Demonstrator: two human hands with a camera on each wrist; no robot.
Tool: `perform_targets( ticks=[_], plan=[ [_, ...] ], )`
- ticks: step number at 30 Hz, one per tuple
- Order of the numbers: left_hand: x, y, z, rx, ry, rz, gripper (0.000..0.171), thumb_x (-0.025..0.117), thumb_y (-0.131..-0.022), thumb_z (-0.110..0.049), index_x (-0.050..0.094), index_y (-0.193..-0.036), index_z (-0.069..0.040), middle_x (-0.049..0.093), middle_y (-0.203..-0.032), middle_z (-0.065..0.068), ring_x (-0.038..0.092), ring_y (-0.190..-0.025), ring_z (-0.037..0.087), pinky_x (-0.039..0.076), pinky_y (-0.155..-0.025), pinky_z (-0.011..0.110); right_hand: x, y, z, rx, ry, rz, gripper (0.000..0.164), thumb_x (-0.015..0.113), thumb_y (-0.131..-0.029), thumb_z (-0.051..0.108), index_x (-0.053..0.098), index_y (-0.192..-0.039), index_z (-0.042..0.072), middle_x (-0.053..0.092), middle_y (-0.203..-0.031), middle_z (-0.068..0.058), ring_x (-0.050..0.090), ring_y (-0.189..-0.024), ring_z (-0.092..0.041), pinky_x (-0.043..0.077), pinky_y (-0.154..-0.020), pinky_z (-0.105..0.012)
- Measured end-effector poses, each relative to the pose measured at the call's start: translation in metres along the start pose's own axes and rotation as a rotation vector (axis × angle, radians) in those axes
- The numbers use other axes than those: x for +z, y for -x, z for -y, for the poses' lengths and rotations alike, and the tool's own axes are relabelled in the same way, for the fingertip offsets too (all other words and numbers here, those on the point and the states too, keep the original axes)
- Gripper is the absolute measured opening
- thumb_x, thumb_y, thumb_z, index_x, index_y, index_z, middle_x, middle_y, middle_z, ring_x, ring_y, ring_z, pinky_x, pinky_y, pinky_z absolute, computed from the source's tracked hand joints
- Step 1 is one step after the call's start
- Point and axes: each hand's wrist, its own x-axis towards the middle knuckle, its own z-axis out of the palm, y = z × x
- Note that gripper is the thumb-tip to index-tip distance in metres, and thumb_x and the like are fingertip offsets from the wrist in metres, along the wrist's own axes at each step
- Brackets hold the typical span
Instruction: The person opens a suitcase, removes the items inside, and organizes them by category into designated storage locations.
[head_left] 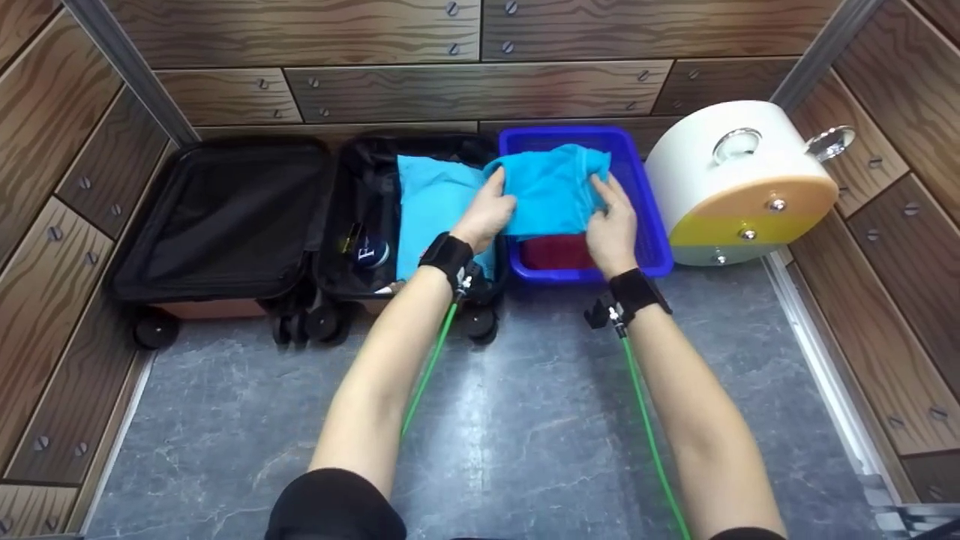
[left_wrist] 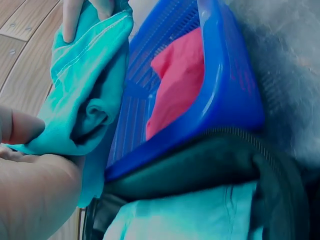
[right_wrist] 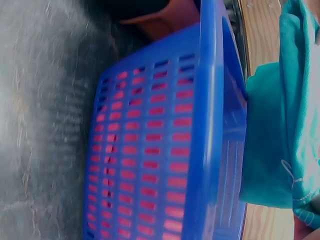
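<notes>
A folded turquoise garment with stitched seams is stretched between both hands above the blue plastic basket. My left hand pinches its left edge, thumb on one face; in the left wrist view a rolled layer shows inside the fold. The right hand grips the opposite edge and is mostly cut off in the right wrist view. Beneath, a red cloth lies in the basket. Another turquoise garment lies flat in the suitcase's right half, just left of my left hand.
The suitcase's left half lies spread out, its black lining facing up. A dark round item with a white letter sits in the right half. Right of the basket stands a white rounded case with coloured drawer fronts. Wood-patterned walls enclose the grey floor.
</notes>
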Motion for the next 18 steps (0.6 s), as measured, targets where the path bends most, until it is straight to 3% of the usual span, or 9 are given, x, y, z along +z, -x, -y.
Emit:
perform_targets(
  ticks=[10,18],
  plan=[
    [0.034,-0.009,0.023,0.000,0.044,0.048,0.080,0.035,-0.091,0.015,-0.001,-0.162,0.000,-0.002,-0.171,0.012,0.001,-0.155,0.018,0.005,-0.119,0.018,-0.016,-0.001,-0.028,0.079,0.105,-0.001,0.064,0.036,-0.089,-0.019,0.053,-0.146,0.002,0.041,-0.160,-0.011,0.032,-0.149,-0.023,0.027,-0.119,-0.025],
    [0.044,-0.007,0.033,-0.175,0.024,0.108,0.083,0.040,-0.097,0.005,-0.012,-0.162,-0.007,-0.011,-0.171,0.006,-0.007,-0.155,0.017,0.005,-0.123,0.029,-0.028,0.003,-0.036,0.158,0.248,0.091,0.066,0.035,-0.082,-0.018,0.054,-0.144,-0.004,0.044,-0.157,-0.016,0.034,-0.148,-0.032,0.027,-0.121,-0.038]
  ],
)
